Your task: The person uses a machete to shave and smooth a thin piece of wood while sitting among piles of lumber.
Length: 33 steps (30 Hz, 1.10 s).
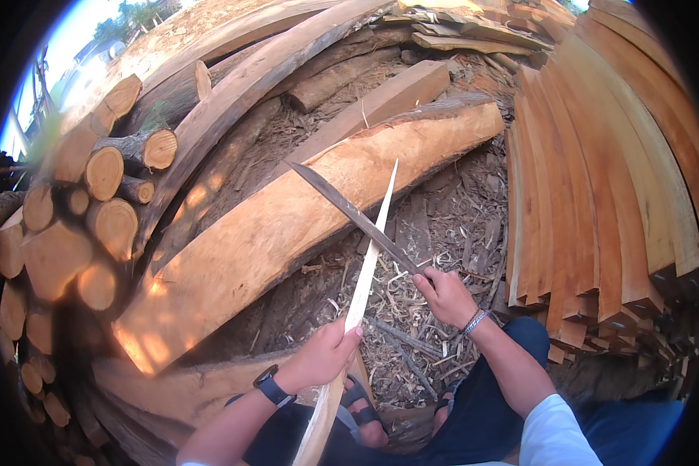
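1. Head view: a pale stick (363, 287), tip far, is clasped by the left hand (326, 353).
2. Across it, a knife (338, 200) is held by the right hand (446, 297).
3. Whittling seems in hand; a steady stroke seems required.

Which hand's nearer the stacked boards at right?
Right: right hand, holding the knife, is left of the stacked boards; left hand, gripping the pale stick, is farther left.

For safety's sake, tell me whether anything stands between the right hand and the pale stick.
Only the long blade that the right hand grips, crossing the pale stick beyond the left hand; nothing else visible.
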### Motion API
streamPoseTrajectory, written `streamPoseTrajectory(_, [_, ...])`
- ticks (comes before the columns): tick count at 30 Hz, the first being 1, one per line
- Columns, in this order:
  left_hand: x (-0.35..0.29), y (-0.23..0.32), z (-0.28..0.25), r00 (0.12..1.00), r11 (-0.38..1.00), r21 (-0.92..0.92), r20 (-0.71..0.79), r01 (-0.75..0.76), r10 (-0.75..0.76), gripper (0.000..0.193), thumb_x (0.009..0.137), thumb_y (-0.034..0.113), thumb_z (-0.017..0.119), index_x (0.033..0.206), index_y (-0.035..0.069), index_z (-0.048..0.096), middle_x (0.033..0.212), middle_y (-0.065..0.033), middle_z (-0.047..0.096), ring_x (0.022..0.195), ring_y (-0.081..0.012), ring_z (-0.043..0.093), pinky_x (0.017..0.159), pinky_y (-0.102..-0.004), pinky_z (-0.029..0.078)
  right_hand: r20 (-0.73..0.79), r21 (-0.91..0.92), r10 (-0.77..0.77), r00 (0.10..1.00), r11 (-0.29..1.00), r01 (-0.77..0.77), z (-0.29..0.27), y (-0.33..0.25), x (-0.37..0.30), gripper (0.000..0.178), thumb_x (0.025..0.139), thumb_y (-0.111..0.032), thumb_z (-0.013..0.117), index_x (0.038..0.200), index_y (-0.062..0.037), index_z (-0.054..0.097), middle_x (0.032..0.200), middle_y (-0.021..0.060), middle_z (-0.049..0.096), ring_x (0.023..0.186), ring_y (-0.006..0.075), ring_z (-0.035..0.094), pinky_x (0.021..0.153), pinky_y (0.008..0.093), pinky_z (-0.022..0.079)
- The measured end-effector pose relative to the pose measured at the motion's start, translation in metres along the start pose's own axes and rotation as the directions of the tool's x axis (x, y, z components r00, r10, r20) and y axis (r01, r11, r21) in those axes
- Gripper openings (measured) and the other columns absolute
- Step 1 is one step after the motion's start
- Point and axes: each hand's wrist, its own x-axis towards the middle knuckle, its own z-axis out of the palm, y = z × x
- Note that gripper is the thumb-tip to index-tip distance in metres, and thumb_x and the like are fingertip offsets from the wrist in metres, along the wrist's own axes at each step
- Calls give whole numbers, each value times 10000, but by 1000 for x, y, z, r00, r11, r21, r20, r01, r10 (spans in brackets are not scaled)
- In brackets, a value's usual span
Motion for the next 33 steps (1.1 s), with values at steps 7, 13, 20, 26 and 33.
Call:
streamPoseTrajectory(7, [-11, -1, -1, 995, 993, 82, 55, -85, 81, 338, 1073, 289, 445, 942, -9, 536, 723, -103, 528, 711, -193, 526, 694, -386, 446, -89, 96, 106, 990, 991, -98, 5, 13, 19, 600, 1024, -491, 472, 781, 42, 600, 645, 261, 582, 675, 461, 605, 636, 508, 465])
streamPoseTrajectory(13, [-8, 8, -5, 994, 996, 42, 72, -82, 79, 345, 1052, 290, 447, 982, -38, 529, 777, -192, 566, 787, -334, 588, 749, -445, 455, -65, -12, 67, 996, 998, -68, 1, 24, 14, 617, 1026, -494, 465, 795, 61, 604, 662, 273, 586, 689, 465, 608, 645, 495, 464])
streamPoseTrajectory(20, [0, 0, -3, 994, 995, 68, 86, -76, 70, 351, 1040, 292, 452, 968, -36, 552, 833, -202, 595, 819, -347, 600, 766, -453, 459, -73, 54, 134, 988, 990, -130, 7, 35, 13, 609, 1025, -495, 464, 837, 56, 639, 689, 275, 601, 723, 452, 636, 672, 491, 471])
streamPoseTrajectory(26, [-8, 1, 5, 992, 999, 11, 115, -45, 44, 362, 1035, 306, 458, 964, -34, 559, 774, -188, 595, 758, -344, 611, 724, -460, 469, -163, 46, 164, 973, 986, -158, 4, 47, 30, 579, 1025, -470, 474, 852, 57, 642, 717, 299, 598, 781, 486, 627, 673, 508, 461])
streamPoseTrajectory(33, [-4, -2, 5, 985, 991, 59, 131, -119, 111, 368, 1036, 309, 451, 944, -31, 559, 745, -172, 600, 733, -323, 625, 702, -451, 479, -168, 7, 133, 977, 991, -133, -2, 54, 28, 600, 1027, -484, 463, 828, 57, 627, 714, 294, 599, 769, 477, 630, 678, 513, 455])
